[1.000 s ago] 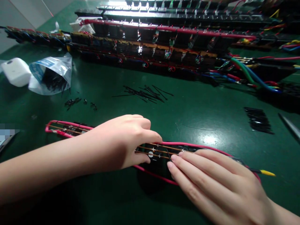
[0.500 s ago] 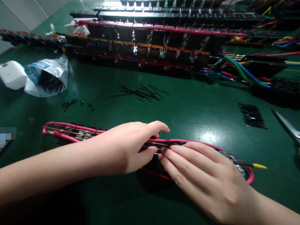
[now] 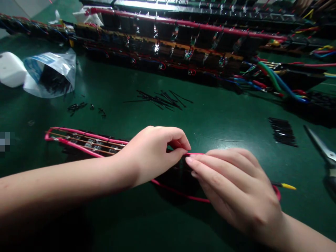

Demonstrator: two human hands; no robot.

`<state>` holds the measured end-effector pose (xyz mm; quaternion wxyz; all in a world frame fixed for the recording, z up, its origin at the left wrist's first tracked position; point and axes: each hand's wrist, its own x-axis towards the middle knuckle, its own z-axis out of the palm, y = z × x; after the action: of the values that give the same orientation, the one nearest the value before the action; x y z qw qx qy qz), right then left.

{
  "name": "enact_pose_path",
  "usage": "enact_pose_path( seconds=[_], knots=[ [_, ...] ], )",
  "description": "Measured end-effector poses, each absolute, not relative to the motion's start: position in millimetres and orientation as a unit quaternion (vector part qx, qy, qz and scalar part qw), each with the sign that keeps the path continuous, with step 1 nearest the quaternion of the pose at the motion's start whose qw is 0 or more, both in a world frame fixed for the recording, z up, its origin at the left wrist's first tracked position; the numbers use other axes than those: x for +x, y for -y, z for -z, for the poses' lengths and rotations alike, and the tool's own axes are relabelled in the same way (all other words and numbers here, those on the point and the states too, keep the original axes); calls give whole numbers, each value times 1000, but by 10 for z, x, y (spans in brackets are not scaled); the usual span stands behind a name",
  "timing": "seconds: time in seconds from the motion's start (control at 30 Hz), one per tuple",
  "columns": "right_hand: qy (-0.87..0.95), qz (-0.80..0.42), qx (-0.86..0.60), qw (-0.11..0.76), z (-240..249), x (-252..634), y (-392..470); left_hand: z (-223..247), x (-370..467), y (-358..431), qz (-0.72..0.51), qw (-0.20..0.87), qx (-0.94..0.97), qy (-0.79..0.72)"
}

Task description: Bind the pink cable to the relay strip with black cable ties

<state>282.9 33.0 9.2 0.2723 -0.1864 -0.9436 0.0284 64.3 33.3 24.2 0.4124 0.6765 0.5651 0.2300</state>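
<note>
A long black electronic assembly (image 3: 90, 144) with copper rods lies across the table in front of me, a thick red cable (image 3: 81, 150) looping around it. My left hand (image 3: 154, 154) reaches over its middle, thumb and forefinger pinched at the red cable's upper run. Right beside those fingertips, my right hand (image 3: 241, 182) has its fingers pressed together on the same stretch of cable; its thumb is mostly hidden. Whether a thin tie is also between the fingers, I cannot tell. The right hand covers much of the assembly's right end, where a yellow-tipped black lead (image 3: 287, 186) sticks out.
Loose black cable ties (image 3: 160, 99) lie beyond my hands, a neat row of them (image 3: 283, 132) to the right near scissors (image 3: 321, 145). Clipped black bits (image 3: 77, 107), an open plastic bag (image 3: 56, 77) and a white case (image 3: 12, 70) are left. Wired assemblies (image 3: 168, 52) line the back.
My left thumb and forefinger have gone from apart to pinched together at the red cable. My right fingertips have shifted up slightly onto it. The camera view has tilted down a little.
</note>
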Motion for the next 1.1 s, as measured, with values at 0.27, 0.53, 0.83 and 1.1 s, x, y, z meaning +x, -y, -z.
enact_pose_path(
  seconds=[0.27, 0.53, 0.83, 1.1],
  knots=[
    [902, -126, -285, 300, -160, 2720, -363, -189, 664, -294, -243, 357, 706, -561],
    [879, -211, -323, 279, -144, 2714, -415, -186, 635, -265, -291, 309, 748, -510],
    [872, -222, -339, 275, -160, 2707, -399, -175, 637, -285, -292, 285, 768, -494],
    [871, -218, -344, 276, -163, 2695, -405, -195, 641, -289, -275, 298, 764, -502]
  ],
)
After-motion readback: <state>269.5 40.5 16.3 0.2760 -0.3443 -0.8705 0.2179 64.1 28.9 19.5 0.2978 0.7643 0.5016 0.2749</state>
